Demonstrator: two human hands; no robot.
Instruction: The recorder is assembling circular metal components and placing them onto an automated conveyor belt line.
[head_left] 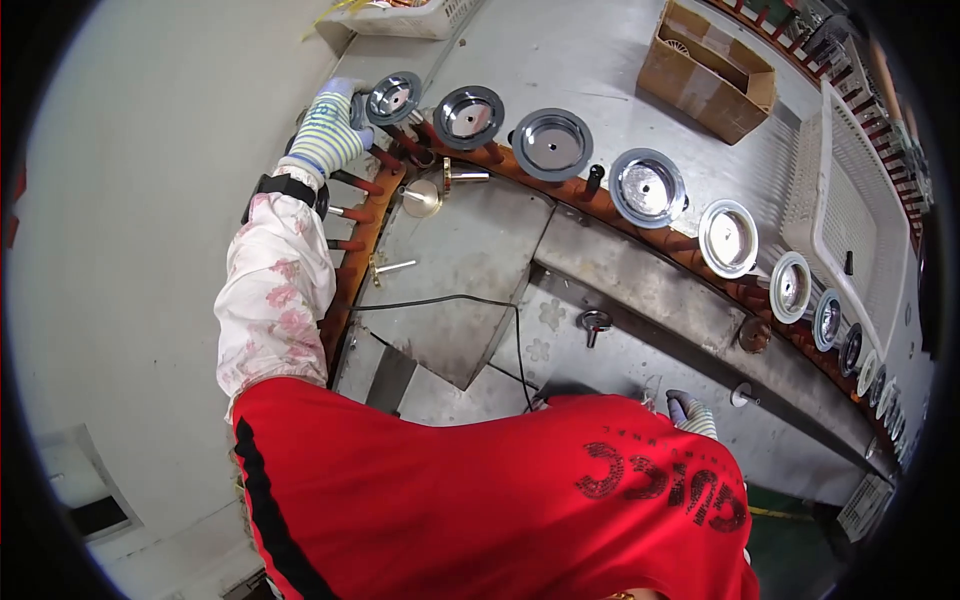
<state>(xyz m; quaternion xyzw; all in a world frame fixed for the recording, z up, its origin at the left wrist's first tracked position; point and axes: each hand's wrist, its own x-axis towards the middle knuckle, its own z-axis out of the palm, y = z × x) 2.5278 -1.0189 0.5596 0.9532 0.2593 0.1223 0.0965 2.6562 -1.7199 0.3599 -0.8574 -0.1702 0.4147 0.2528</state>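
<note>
Nearest, the person's right hand (692,415) in a striped glove shows only in part past the red shirt (480,490), its grip impossible to tell; farther off to its left lies a small stemmed metal part (595,322). At far left, the gloved left hand (330,130) curves against a mostly hidden grey dish (357,112), whether gripping it cannot be told; to its right, shiny round dishes (553,145) stand along a brown rail (600,208); beyond are a white basket (803,205) and an open cardboard box (690,82).
</note>
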